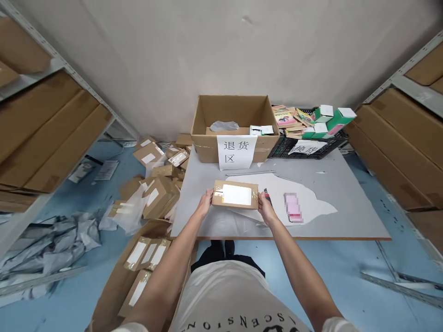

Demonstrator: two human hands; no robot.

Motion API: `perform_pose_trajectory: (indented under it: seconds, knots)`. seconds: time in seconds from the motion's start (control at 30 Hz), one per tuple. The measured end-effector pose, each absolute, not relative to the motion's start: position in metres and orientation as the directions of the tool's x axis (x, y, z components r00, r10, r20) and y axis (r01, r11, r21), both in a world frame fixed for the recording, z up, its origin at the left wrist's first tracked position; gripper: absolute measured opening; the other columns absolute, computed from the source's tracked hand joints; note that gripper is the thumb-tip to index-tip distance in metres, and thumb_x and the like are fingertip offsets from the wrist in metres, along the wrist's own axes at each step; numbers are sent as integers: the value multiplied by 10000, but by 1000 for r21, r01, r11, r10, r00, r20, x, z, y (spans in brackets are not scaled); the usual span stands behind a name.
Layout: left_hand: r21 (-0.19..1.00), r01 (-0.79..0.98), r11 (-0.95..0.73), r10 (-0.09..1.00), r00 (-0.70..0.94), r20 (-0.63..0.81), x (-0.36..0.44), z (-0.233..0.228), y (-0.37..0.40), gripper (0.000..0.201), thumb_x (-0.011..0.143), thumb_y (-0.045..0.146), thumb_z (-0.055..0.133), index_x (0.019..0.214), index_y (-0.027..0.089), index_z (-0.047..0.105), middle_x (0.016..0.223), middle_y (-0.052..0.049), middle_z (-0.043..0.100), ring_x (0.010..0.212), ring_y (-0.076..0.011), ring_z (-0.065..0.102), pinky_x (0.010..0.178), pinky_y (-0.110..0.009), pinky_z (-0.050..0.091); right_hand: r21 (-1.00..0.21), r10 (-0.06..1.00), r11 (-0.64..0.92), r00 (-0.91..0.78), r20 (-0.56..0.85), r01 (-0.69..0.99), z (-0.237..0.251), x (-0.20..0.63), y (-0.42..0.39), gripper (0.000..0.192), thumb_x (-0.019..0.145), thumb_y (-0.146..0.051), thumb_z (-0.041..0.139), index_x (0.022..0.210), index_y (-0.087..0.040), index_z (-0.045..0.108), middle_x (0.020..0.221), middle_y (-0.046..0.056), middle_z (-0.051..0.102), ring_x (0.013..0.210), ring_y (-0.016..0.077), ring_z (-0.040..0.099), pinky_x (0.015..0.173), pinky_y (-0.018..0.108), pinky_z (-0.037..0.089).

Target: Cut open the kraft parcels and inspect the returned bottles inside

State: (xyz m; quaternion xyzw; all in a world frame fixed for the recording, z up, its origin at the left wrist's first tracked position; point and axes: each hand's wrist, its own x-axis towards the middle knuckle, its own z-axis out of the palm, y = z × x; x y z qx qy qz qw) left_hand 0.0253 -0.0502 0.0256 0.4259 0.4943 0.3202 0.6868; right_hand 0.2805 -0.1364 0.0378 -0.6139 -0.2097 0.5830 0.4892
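Left hand (206, 203) and right hand (266, 208) pinch opposite ends of a taped cardboard box (235, 194) over the desk (353, 198), nearer its front edge. A dark tool (269, 198) shows beside the right fingers; whether gripped cannot be told. An open carton (204, 148) and black crate (334, 147) line the far edge, the crate rightmost.

The left hand (206, 201) and the right hand (266, 206) grip opposite ends of a small brown cardboard parcel (236, 194) with a white label (238, 196), held above a grey rectangular table (332, 180). A slim dark object (268, 197) with a red mark shows at the right hand. Behind stand a large open brown cardboard box (206, 148) and a black plastic crate (331, 149) holding green-and-white cartons (340, 118).
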Motion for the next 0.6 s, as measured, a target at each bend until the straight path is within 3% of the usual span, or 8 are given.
perform_pose_trajectory:
  seconds: [0.4, 0.6]
  knots:
    - [909, 49, 413, 815, 427, -393, 16, 4, -33, 674, 855, 688, 346, 1298, 224, 550, 1319, -75, 563, 1259, -293, 485, 1056, -431, 363, -826, 744, -485, 360, -563, -288, 24, 276, -131, 613, 827, -706, 379, 1232, -307, 608, 1225, 68, 642, 1184, 253, 565, 1059, 463, 338]
    - [913, 74, 400, 794, 469, -386, 13, -6, -28, 651, 862, 671, 350, 1307, 235, 539, 1333, -63, 555, 1257, -276, 488, 1064, -400, 353, -793, 673, -519, 419, -610, -320, 14, 271, -132, 654, 808, -704, 416, 1263, -268, 591, 1267, 81, 612, 1184, 242, 565, 1034, 420, 375]
